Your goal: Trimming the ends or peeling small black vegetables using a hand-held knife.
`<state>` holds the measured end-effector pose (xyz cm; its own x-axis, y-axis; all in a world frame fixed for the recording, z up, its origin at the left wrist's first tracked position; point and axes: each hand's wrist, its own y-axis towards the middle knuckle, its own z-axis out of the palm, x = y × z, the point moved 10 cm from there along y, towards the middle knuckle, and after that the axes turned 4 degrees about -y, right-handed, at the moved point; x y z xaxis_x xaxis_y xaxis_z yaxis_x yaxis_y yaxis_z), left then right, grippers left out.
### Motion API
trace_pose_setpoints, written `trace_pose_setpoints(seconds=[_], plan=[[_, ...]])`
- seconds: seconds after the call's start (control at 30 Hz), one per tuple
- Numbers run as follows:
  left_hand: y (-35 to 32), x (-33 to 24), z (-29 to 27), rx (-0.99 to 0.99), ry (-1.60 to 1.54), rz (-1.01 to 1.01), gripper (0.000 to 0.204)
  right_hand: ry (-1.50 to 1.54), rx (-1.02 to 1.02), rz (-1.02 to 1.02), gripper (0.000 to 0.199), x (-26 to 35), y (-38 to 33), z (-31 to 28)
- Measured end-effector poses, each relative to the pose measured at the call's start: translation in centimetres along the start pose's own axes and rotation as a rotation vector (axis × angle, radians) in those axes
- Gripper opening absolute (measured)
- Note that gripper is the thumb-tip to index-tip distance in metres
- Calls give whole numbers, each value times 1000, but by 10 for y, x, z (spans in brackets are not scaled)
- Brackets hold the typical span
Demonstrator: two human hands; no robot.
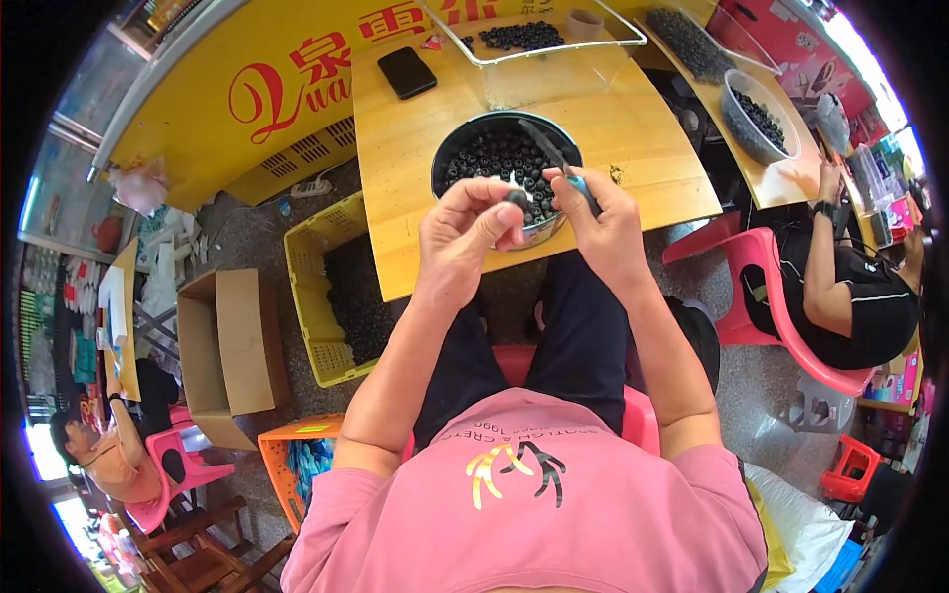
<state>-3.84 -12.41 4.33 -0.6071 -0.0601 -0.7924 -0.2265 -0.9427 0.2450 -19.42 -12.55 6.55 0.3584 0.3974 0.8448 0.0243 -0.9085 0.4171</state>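
Note:
Between the thumb and fingers of my left hand (pixel 463 229) is a small dark round piece (pixel 516 199), with a bit of white showing beside it. My right hand (pixel 611 229) is closed around a knife (pixel 583 192) with a blue handle; its dark blade points up and left, over the bowl. Both hands hover above the near rim of a round metal bowl (pixel 463 135). Many dark round pieces (pixel 484 158) like the held one fill the bowl. Their exact kind is hard to tell. The bowl stands at the near edge of a wooden table (pixel 652 163).
A black phone (pixel 406 73) and a white-rimmed clear tray (pixel 633 42) lie farther back. On the floor to the left are a yellow crate (pixel 301 259) of dark pieces and a cardboard box (pixel 249 341). Another person (pixel 840 287) sits at right, near a clear tub (pixel 736 124).

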Motion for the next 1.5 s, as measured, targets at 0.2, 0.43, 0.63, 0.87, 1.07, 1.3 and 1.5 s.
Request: trace_pose_setpoints(seconds=[0.2,0.43,0.63,0.87,1.07,1.3,1.5], plan=[[-3,-3,-3,-30,209,70,15,393,178,213,23,11,-4,28],[-5,-7,0,-21,203,80,15,568,249,275,25,15,-7,40],[-5,1,2,-28,39,25,15,577,220,219,26,18,-5,38],[-4,5,2,-80,-181,-34,14,480,173,123,23,18,-2,36],[-7,-14,5,-39,196,76,14,372,223,164,24,32,0,34],[-42,-65,-78,-257,422,180,18,333,215,164,21,-2,11,29],[-71,-105,-134,-331,1564,207,17,298,86,302,20,-37,12,-4]])
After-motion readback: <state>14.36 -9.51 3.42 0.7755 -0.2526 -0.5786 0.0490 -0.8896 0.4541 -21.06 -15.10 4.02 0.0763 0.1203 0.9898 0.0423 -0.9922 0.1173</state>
